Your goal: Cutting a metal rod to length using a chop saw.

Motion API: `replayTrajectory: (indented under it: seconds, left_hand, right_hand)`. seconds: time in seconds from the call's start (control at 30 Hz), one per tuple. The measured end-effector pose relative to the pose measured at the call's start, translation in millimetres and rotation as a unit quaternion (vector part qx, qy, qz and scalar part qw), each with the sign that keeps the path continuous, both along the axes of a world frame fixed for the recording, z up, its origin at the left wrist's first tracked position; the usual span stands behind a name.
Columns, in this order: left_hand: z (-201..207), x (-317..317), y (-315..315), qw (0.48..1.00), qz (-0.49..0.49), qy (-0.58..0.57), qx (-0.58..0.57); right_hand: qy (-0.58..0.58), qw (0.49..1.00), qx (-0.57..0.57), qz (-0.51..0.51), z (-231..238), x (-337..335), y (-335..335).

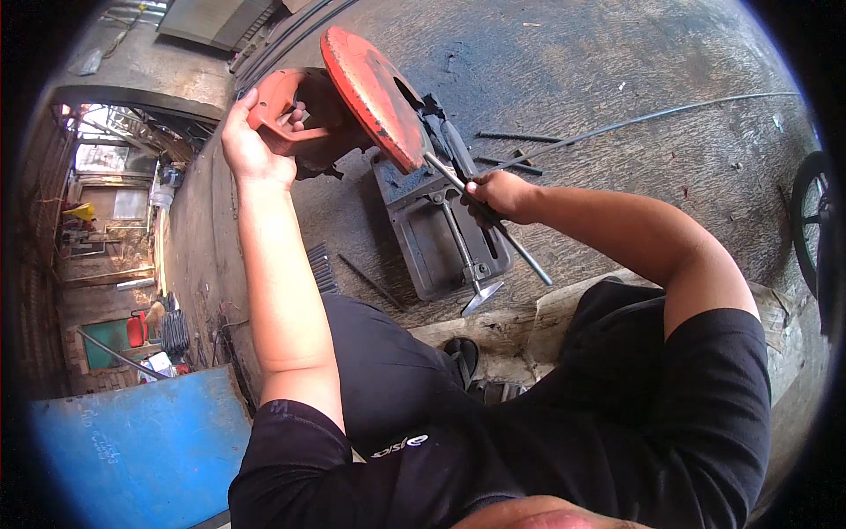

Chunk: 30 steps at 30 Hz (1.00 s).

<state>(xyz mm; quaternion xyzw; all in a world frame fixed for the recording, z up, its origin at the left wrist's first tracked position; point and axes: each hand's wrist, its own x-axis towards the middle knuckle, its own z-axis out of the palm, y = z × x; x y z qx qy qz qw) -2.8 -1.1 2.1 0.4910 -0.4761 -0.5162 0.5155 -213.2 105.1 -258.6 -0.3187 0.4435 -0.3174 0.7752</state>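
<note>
Metal rod (526, 255): above the grey saw base (416, 242), in the right grip (502, 196).
Step in hand (judged): lining up or steadying the rod at the saw.
Next move (judged): calls for a firm seat on the base before the handle (280, 85) is pressed.
Left grip (251, 145): wrapped around the orange handle, fingers through its opening.
Short rods (322, 267): bunched on the floor, left of the base.
Guard (370, 97): orange; contact with the rod cannot be told.
Rod axis: diagonal; upper-left end points to the guard's lower edge, lower-right end toward the person.
Right grip: clenched around the rod, near mid-length.
Thin bar (687, 108): curves off right.
</note>
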Motion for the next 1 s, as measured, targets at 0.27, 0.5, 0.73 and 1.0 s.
replayTrajectory:
  seconds: [0.27,0.5,0.73,1.0]
  left_hand:
    - [-2,1,0,1.000,0.001,0.003,-0.007]
    - [-3,1,0,1.000,-0.005,0.008,-0.025]
    - [-2,2,1,1.000,-0.017,0.007,-0.015]
    - [-1,-1,4,1.000,-0.003,0.007,-0.011]
  right_hand:
    - [0.539,0.802,-0.256,0.032,2,-59,-54]
    - [0.569,0.770,-0.279,0.080,38,-64,-73]
    - [0.580,0.751,-0.306,0.078,42,-41,-76]
    - [0.585,0.747,-0.307,0.073,41,-34,-77]
